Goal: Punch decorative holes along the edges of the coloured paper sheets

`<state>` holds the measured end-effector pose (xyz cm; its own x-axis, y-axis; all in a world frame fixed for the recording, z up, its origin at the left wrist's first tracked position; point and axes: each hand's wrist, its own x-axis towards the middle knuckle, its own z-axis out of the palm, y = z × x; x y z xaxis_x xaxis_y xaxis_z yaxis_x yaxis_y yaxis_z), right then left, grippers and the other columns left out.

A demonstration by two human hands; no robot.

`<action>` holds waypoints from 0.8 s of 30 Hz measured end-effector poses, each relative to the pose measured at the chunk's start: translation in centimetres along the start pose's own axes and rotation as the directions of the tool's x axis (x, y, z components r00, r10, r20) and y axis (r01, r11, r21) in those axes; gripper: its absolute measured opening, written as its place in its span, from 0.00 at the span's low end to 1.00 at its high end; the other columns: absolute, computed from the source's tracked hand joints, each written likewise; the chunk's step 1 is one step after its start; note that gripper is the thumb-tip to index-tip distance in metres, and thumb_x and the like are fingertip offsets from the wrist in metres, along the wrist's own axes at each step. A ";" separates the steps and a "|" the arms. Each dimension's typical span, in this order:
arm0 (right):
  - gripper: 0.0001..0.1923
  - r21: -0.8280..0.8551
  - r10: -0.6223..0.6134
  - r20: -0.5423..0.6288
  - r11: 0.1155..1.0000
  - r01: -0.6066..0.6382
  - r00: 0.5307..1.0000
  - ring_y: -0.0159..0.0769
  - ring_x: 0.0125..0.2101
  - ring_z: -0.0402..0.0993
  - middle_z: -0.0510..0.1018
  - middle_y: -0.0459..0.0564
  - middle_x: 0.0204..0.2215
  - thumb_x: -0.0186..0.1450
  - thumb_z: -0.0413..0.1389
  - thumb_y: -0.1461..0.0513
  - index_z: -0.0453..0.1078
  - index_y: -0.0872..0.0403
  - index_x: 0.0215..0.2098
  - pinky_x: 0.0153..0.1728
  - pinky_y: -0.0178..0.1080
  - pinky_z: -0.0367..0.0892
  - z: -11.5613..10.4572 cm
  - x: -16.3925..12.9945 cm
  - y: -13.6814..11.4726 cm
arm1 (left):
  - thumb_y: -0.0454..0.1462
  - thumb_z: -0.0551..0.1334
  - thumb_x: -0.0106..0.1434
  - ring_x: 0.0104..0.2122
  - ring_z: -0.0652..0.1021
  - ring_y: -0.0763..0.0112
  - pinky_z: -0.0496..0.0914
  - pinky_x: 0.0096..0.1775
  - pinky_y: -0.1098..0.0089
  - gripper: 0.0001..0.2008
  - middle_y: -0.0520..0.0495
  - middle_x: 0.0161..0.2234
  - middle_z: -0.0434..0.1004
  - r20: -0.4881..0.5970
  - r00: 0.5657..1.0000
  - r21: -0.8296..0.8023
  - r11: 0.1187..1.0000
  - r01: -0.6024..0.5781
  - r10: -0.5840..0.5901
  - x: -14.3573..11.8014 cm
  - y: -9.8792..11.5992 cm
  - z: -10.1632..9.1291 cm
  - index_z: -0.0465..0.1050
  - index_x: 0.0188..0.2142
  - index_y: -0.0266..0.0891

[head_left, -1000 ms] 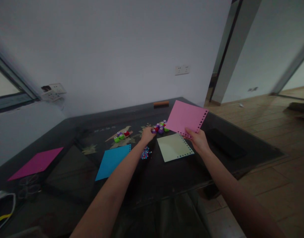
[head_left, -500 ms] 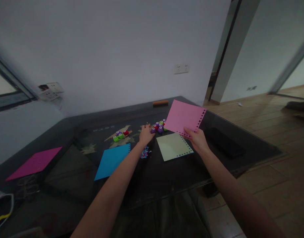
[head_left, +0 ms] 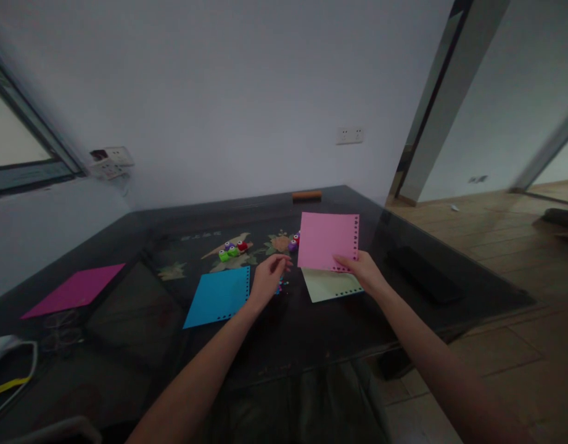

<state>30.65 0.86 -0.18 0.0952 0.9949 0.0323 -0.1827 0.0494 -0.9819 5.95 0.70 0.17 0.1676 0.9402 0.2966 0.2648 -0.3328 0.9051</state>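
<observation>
My right hand (head_left: 361,272) pinches the lower edge of a pink paper sheet (head_left: 327,241) with a row of punched holes down its right side, held upright above a pale yellow punched sheet (head_left: 332,287) lying on the dark table (head_left: 288,333). My left hand (head_left: 266,278) hovers with loosely curled fingers and nothing visible in it, between a blue sheet (head_left: 219,296) and the pink one, over a scatter of small paper bits (head_left: 282,285). Small colourful craft punches lie behind: one cluster (head_left: 293,242) partly hidden by the pink sheet, another cluster (head_left: 232,249) further left.
A magenta sheet (head_left: 75,290) lies at the table's left. An orange-brown bar (head_left: 306,195) rests at the far edge by the wall. A black flat object (head_left: 422,275) sits at the right side. Wooden floor and a doorway open to the right.
My left hand pulled back from the punch cluster toward me. My right hand swung the pink sheet left and more upright, over the yellow sheet. The camera view shifted slightly.
</observation>
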 end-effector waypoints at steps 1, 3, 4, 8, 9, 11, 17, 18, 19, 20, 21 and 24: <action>0.14 -0.016 0.012 0.022 1.000 -0.012 1.000 0.40 0.29 0.78 0.81 0.54 0.32 0.48 0.67 0.60 0.75 0.57 0.32 0.34 0.41 0.74 0.1 -0.1 0.0 | 0.41 0.53 0.63 0.31 0.77 0.70 0.70 0.32 0.72 0.13 0.44 0.35 0.78 -0.001 1.000 -0.021 1.000 0.008 -0.008 0.1 0.0 0.0 0.72 0.39 0.36; 0.14 -0.050 0.027 0.063 0.998 -0.024 0.998 0.40 0.30 0.78 0.81 0.54 0.32 0.48 0.67 0.60 0.75 0.57 0.32 0.34 0.41 0.74 0.3 -0.3 0.1 | 0.43 0.53 0.63 0.31 0.77 0.70 0.70 0.32 0.72 0.15 0.44 0.34 0.78 0.014 0.999 -0.042 0.998 0.038 -0.038 0.2 0.0 0.2 0.73 0.39 0.35; 0.15 -0.065 0.030 0.084 0.998 -0.025 0.996 0.40 0.30 0.78 0.81 0.54 0.33 0.48 0.67 0.60 0.75 0.58 0.33 0.35 0.41 0.73 0.4 -0.4 0.1 | 0.43 0.54 0.62 0.30 0.77 0.70 0.69 0.32 0.72 0.15 0.45 0.33 0.78 0.024 0.998 -0.044 0.997 0.058 -0.057 0.2 0.0 0.4 0.73 0.39 0.35; 0.17 -0.117 0.060 0.149 0.992 -0.042 0.987 0.39 0.30 0.77 0.81 0.54 0.33 0.48 0.67 0.59 0.75 0.58 0.35 0.34 0.40 0.73 0.7 -0.7 0.2 | 0.42 0.60 0.58 0.24 0.75 0.72 0.67 0.27 0.73 0.14 0.48 0.26 0.77 0.068 0.989 -0.056 0.989 0.138 -0.134 -0.2 0.1 0.9 0.74 0.36 0.33; 0.18 -0.128 0.070 0.158 0.990 -0.050 0.985 0.38 0.30 0.77 0.81 0.54 0.33 0.48 0.67 0.59 0.75 0.58 0.35 0.34 0.40 0.73 0.8 -0.8 0.1 | 0.42 0.60 0.57 0.22 0.74 0.73 0.66 0.26 0.74 0.13 0.49 0.25 0.76 0.079 0.986 -0.063 0.987 0.151 -0.146 -0.3 0.1 0.9 0.73 0.35 0.33; 0.17 -0.149 0.079 0.171 0.987 -0.054 0.982 0.38 0.29 0.77 0.81 0.53 0.32 0.47 0.67 0.59 0.75 0.58 0.34 0.33 0.39 0.72 0.7 -0.8 0.0 | 0.42 0.60 0.56 0.20 0.72 0.74 0.64 0.24 0.74 0.12 0.50 0.22 0.74 0.081 0.985 -0.069 0.985 0.155 -0.150 -0.4 0.1 1.0 0.73 0.34 0.34; 0.19 -0.066 0.047 0.164 0.997 -0.036 0.985 0.34 0.27 0.76 0.80 0.50 0.31 0.47 0.67 0.57 0.75 0.56 0.36 0.30 0.36 0.71 -0.4 -0.1 -0.3 | 0.42 0.61 0.56 0.19 0.69 0.75 0.62 0.23 0.75 0.11 0.52 0.20 0.72 0.063 0.990 -0.069 0.989 0.133 -0.128 -0.4 0.3 0.9 0.73 0.33 0.35; 0.19 -0.048 0.030 0.131 0.999 -0.024 0.991 0.33 0.26 0.75 0.80 0.49 0.31 0.46 0.67 0.57 0.75 0.56 0.35 0.29 0.35 0.70 -0.7 0.1 -0.3 | 0.42 0.61 0.56 0.19 0.69 0.75 0.62 0.23 0.75 0.11 0.52 0.20 0.72 0.068 0.989 -0.071 0.989 0.133 -0.128 -0.5 0.3 1.0 0.72 0.33 0.35; 0.18 -0.039 0.012 0.091 0.999 -0.008 0.996 0.32 0.25 0.74 0.80 0.48 0.30 0.46 0.67 0.57 0.75 0.56 0.34 0.27 0.33 0.69 -1.0 0.3 -0.3 | 0.42 0.61 0.56 0.19 0.69 0.75 0.62 0.23 0.75 0.11 0.52 0.20 0.72 0.073 0.989 -0.072 0.988 0.135 -0.130 -0.5 0.4 1.0 0.72 0.32 0.35; 0.18 -0.037 -0.006 0.049 0.999 0.008 0.999 0.30 0.24 0.73 0.80 0.48 0.29 0.46 0.67 0.57 0.75 0.55 0.33 0.26 0.32 0.68 -1.3 0.5 -0.3 | 0.42 0.61 0.56 0.19 0.69 0.75 0.62 0.23 0.75 0.11 0.52 0.20 0.72 0.078 0.988 -0.073 0.988 0.137 -0.132 -0.6 0.4 1.1 0.72 0.32 0.35; 0.17 -0.038 -0.020 0.013 0.999 0.021 1.000 0.29 0.23 0.72 0.79 0.47 0.27 0.45 0.68 0.58 0.74 0.55 0.32 0.25 0.31 0.67 -1.6 0.6 -0.3 | 0.42 0.61 0.56 0.19 0.70 0.75 0.63 0.24 0.75 0.11 0.52 0.20 0.72 0.084 0.988 -0.074 0.987 0.140 -0.133 -0.6 0.4 1.1 0.72 0.32 0.36; 0.18 -0.047 -0.042 -0.037 0.998 0.040 0.998 0.29 0.22 0.71 0.78 0.46 0.25 0.43 0.68 0.59 0.74 0.56 0.31 0.23 0.31 0.65 -2.1 0.8 -0.4 | 0.42 0.61 0.55 0.20 0.71 0.74 0.64 0.25 0.74 0.11 0.52 0.21 0.73 0.107 0.986 -0.091 0.986 0.137 -0.127 -0.8 0.3 1.4 0.72 0.32 0.35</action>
<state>32.88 1.45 -0.18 0.1389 0.9880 0.0668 -0.1323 0.0854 -0.9875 7.18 -0.19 -0.23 0.2335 0.9615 0.1451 0.1973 -0.1929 0.9612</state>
